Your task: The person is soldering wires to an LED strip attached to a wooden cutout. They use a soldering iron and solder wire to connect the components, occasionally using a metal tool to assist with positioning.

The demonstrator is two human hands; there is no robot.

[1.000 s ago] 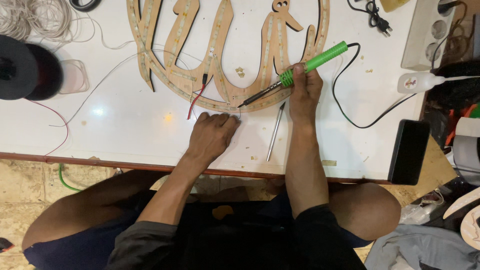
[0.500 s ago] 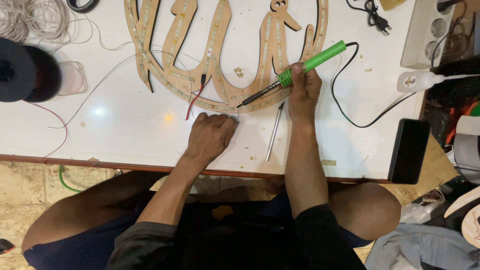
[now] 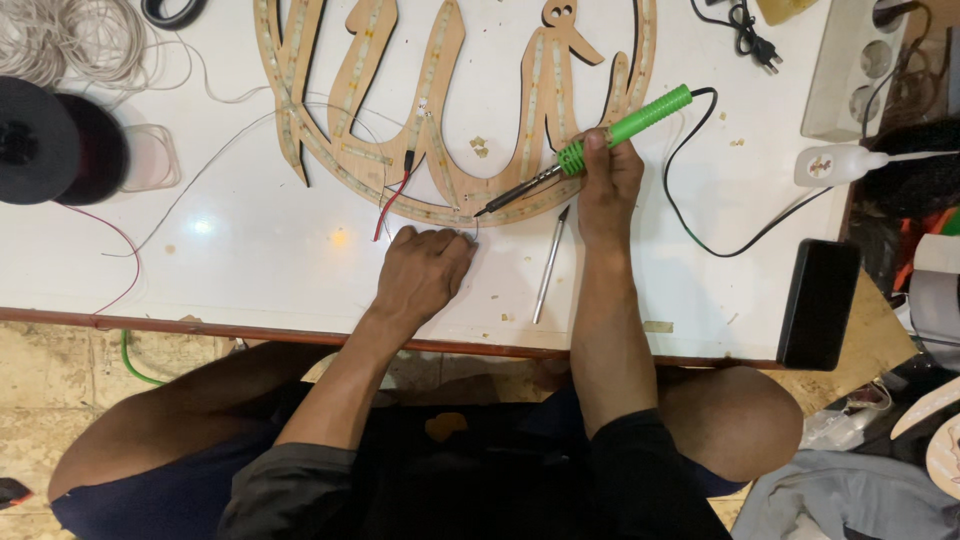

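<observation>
Soldering iron [image 3: 590, 148], green-handled, gripped in closed right hand [image 3: 606, 185] at frame centre, tip down on lower rim of wooden cutout sign [image 3: 440, 110]. Left hand [image 3: 422, 272] curled just below, fingertips pinching thin wire [image 3: 473, 232] beside tip; loose metal tool [image 3: 549, 265] lies right of it on white table [image 3: 250, 260]

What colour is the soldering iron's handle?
Bright green, on the soldering iron; clearest in the head view.

Your left hand [image 3: 425, 272] covers whatever its fingertips pinch; the thin wire there is too fine to trace. At 12 o'clock, the frame edge cuts off the wooden sign [image 3: 440, 120]. At 3 o'clock, the clutter beyond the table edge [image 3: 700, 355] is unclear.
</observation>
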